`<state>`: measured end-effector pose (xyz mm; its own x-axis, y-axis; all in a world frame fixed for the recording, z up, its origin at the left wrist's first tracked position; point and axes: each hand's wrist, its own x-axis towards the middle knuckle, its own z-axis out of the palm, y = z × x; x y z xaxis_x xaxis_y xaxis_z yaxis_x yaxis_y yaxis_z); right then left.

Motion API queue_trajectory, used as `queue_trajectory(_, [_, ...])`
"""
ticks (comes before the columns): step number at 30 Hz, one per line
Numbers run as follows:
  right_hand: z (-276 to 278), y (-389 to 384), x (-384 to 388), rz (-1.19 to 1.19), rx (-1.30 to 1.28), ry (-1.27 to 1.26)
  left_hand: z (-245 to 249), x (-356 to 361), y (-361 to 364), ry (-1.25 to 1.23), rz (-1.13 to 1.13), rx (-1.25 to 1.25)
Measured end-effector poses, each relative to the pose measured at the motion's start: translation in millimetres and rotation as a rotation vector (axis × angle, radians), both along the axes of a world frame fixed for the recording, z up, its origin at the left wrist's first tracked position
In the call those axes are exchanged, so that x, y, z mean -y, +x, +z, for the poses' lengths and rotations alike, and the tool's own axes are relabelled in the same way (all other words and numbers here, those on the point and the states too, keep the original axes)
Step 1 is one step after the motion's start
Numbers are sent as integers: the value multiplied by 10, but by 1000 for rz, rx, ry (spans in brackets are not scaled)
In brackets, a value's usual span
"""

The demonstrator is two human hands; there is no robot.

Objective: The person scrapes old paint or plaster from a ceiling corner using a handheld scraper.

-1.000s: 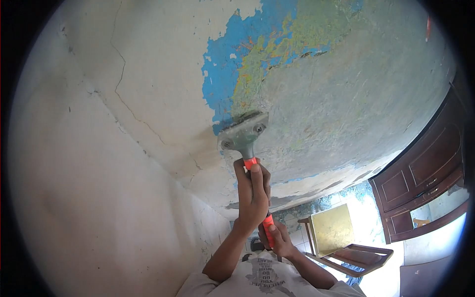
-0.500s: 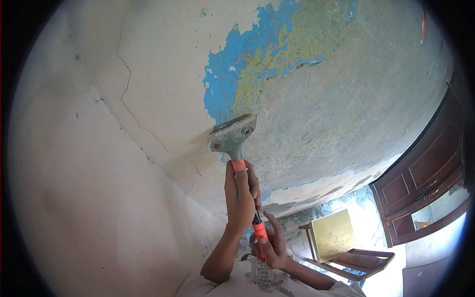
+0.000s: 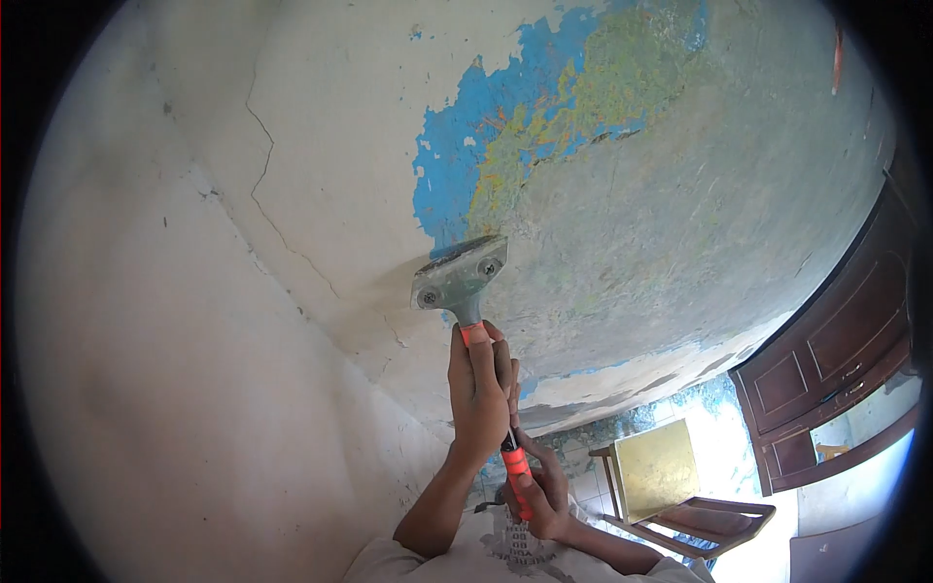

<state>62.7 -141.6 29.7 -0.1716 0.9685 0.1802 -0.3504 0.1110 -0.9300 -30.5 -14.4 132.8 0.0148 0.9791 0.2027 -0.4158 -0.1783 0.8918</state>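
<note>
A long-handled wall scraper (image 3: pixel 463 276) has a wide grey head with two screws and a red-orange and black handle. Its blade lies at the lower end of a bare patch (image 3: pixel 452 165) of blue and yellow-green old paint on the wall. My left hand (image 3: pixel 482 394) is wrapped round the upper handle, just below the head. Lower down, near my shirt, my right hand (image 3: pixel 542 497) grips the red-orange end of the handle. Part of the shaft is hidden behind my fingers.
Cream paint (image 3: pixel 340 126) with a long crack covers the wall on the left, and grey plaster (image 3: pixel 661 223) shows on the right. A wooden chair (image 3: pixel 657 471) stands on the tiled floor at lower right. Beyond it is a dark brown wooden cabinet (image 3: pixel 826 340).
The view has shifted slightly, so the wall appears a little further right and down. The scraper sits slightly lower in view, with both hands keeping the same hold.
</note>
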Motion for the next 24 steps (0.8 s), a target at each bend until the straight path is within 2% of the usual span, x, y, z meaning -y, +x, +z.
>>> queue_trajectory(4, [104, 24, -15, 26, -41, -36, 108, 4, 11, -24, 11, 2])
queue_trajectory(10, [33, 4, 31, 20, -18, -16, -33, 28, 6, -51, -13, 6])
queue_trajectory(13, [121, 54, -66, 45, -1, 13, 139, -18, 9, -49, -9, 33])
queue_trajectory(16, [121, 22, 23, 46, -13, -51, -4, 11, 9, -17, -4, 33])
queue_trajectory(24, [62, 13, -6, 79, -87, -70, 68, -10, 13, -24, 30, -3])
